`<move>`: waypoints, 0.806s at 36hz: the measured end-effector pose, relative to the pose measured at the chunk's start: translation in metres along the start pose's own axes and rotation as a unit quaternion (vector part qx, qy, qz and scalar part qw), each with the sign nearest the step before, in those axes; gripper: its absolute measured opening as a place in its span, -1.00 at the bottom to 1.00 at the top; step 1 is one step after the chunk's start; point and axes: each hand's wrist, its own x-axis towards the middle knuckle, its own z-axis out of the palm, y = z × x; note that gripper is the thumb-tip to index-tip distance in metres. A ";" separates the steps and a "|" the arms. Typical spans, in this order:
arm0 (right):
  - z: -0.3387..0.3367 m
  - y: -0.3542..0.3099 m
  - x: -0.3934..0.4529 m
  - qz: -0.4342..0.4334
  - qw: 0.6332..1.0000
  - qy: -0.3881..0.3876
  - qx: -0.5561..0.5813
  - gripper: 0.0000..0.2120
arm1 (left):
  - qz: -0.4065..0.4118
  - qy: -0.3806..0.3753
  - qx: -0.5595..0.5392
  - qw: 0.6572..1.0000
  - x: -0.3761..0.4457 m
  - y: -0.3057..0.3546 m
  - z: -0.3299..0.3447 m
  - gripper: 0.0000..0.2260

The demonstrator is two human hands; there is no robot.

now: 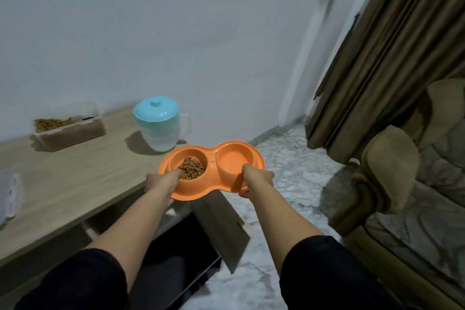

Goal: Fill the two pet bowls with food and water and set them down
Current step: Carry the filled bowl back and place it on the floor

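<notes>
One orange double pet dish (193, 192) with two bowls: one holds kibble (192, 168), one looks empty of kibble. One lidded jug (158, 125), one clear kibble container (69, 125), one wooden table (75, 178). Two hands: left hand (161, 180), right hand (256, 177); one curtain (392, 40), one armchair (402, 184).

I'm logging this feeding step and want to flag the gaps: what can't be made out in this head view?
- Water in the right bowl of the orange double bowl: surface too faint to tell.
- Fill level of the jug: frosted wall and blur hide it.
- White object on the wooden table: cut off by the left edge.
- Left hand fingers: hidden under the rim.
</notes>
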 end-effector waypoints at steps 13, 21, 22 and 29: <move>-0.126 -0.045 0.087 -0.008 0.999 -0.006 -0.032 -0.42 | 0.007 0.011 -0.042 0.999 -0.060 0.005 0.146 -0.51; -0.134 -0.073 0.142 0.004 0.999 -0.026 -0.031 -0.41 | -0.018 0.014 -0.044 0.999 -0.045 0.022 0.190 -0.43; -0.134 -0.076 0.149 0.006 0.999 -0.028 -0.029 -0.41 | -0.020 0.013 -0.042 0.999 -0.041 0.026 0.194 -0.43; -0.130 -0.111 0.190 0.000 0.999 -0.037 -0.015 -0.40 | -0.015 0.013 -0.061 0.998 -0.015 0.054 0.225 -0.37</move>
